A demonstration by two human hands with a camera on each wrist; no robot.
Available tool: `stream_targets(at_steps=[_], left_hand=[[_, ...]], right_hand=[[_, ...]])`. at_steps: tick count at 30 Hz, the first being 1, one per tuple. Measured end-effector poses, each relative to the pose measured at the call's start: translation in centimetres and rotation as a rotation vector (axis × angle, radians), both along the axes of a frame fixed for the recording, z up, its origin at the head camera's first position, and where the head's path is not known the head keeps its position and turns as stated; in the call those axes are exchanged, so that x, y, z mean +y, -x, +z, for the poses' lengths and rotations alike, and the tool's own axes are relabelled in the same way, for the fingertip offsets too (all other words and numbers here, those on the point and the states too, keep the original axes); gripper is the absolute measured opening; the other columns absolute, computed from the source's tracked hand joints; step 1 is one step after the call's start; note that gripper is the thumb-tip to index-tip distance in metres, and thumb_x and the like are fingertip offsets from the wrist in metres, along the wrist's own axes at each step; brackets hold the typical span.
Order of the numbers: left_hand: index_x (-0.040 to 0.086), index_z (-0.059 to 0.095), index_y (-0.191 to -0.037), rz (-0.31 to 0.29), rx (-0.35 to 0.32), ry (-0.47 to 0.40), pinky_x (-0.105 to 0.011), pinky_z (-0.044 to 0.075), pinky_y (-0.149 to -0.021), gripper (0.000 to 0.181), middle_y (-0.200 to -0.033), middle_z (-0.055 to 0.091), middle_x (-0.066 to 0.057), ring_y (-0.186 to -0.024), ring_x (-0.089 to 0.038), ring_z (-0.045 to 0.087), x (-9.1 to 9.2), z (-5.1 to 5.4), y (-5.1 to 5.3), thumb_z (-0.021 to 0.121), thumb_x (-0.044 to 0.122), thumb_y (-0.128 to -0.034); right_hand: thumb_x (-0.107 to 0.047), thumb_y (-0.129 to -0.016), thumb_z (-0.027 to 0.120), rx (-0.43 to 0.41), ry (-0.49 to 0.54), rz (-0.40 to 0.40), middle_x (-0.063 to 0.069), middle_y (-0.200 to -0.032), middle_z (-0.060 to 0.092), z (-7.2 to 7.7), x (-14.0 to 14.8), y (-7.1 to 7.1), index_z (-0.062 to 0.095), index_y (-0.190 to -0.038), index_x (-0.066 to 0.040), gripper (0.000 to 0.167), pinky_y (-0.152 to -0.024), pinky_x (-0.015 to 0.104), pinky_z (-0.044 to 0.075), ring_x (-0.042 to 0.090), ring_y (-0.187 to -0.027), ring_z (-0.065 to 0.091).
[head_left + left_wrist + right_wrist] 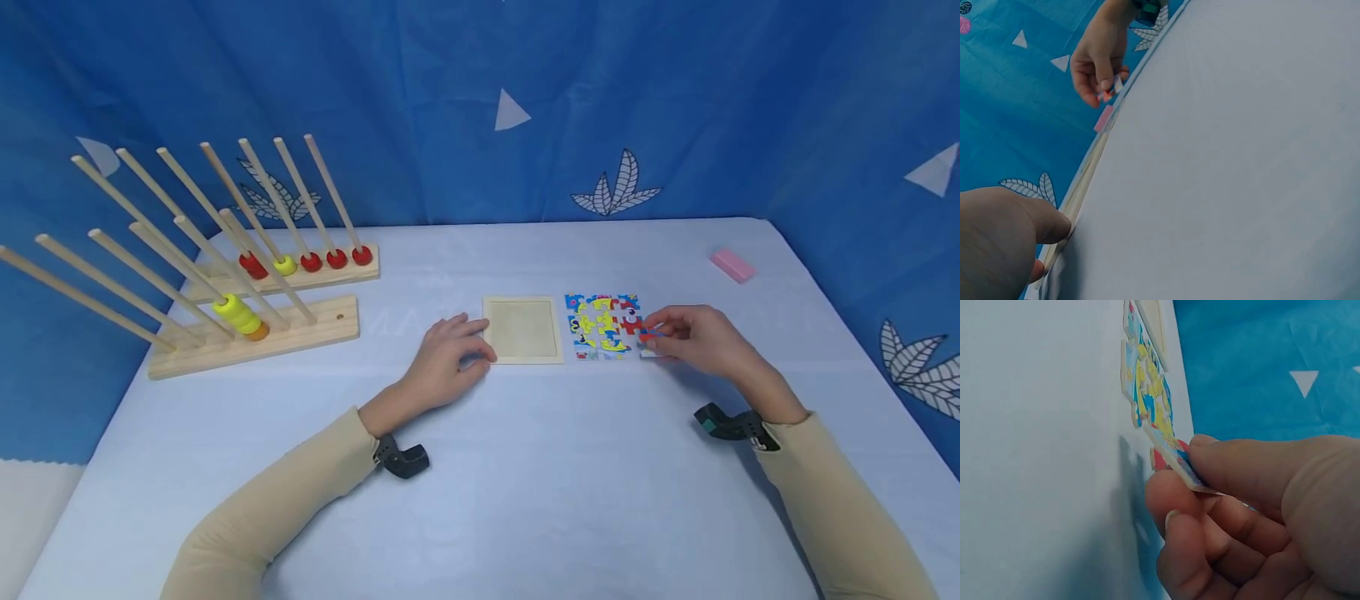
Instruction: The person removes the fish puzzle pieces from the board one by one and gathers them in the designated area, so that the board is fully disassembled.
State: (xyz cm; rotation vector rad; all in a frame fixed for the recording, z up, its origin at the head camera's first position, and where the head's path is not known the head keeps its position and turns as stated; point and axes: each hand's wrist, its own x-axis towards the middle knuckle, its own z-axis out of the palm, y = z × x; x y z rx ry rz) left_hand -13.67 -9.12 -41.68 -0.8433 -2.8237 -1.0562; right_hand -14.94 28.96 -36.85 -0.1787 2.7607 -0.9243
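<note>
My right hand (pixel 693 337) pinches a jigsaw puzzle piece (pixel 1179 459) between thumb and fingers, tilted just off the table. Beside it lies a partly joined jigsaw puzzle (pixel 600 321) in yellow, red and blue, with gaps between some pieces. To the left of the puzzle is a shallow wooden puzzle tray (pixel 525 331) with a bare inside. My left hand (pixel 448 360) rests at the tray's left edge, its fingers and thumb touching the rim. In the left wrist view the thumb (pixel 1054 225) lies against that rim.
Two wooden peg stands (pixel 330 327) with upright rods and red, yellow and orange beads (pixel 238 315) occupy the left of the table. A pink block (pixel 732 265) lies at the back right. A blue patterned cloth (pixel 450 108) hangs behind the white table (pixel 510 500).
</note>
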Motion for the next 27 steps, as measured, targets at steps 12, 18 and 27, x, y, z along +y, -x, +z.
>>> stream_targets(at_steps=[12,18,27], left_hand=[[0.015,0.076,-0.095,-0.007,-0.004,0.0,-0.071,0.022,-0.12,0.009,-0.149,0.057,-0.016,-0.148,-0.046,0.039,0.1,0.0,-0.1,0.07,0.013,-0.0895],[0.015,0.077,-0.095,-0.007,-0.003,0.005,-0.071,0.022,-0.12,0.009,-0.149,0.057,-0.016,-0.148,-0.046,0.039,0.0,0.1,0.0,0.07,0.013,-0.0895],[0.015,0.077,-0.095,-0.003,-0.012,0.01,-0.07,0.022,-0.12,0.009,-0.149,0.057,-0.015,-0.148,-0.045,0.039,-0.1,0.2,0.0,0.069,0.012,-0.0904]], right_hand=[[-0.015,-0.095,0.071,-0.076,-0.009,-0.076,0.009,-0.076,0.067,-1.2,-0.2,0.2,0.06,-0.12,0.005,0.035,-0.055,0.023,0.055,0.014,-0.06,0.065],[-0.02,-0.095,0.071,-0.124,-0.02,-0.095,0.005,-0.069,0.065,-1.2,-0.5,0.1,0.06,-0.116,0.005,0.034,-0.054,0.025,0.053,0.014,-0.057,0.062],[-0.025,-0.093,0.073,-0.084,-0.111,-0.084,0.004,-0.066,0.058,-1.1,-0.8,0.1,0.063,-0.105,-0.001,0.028,-0.052,0.027,0.043,0.017,-0.055,0.057]])
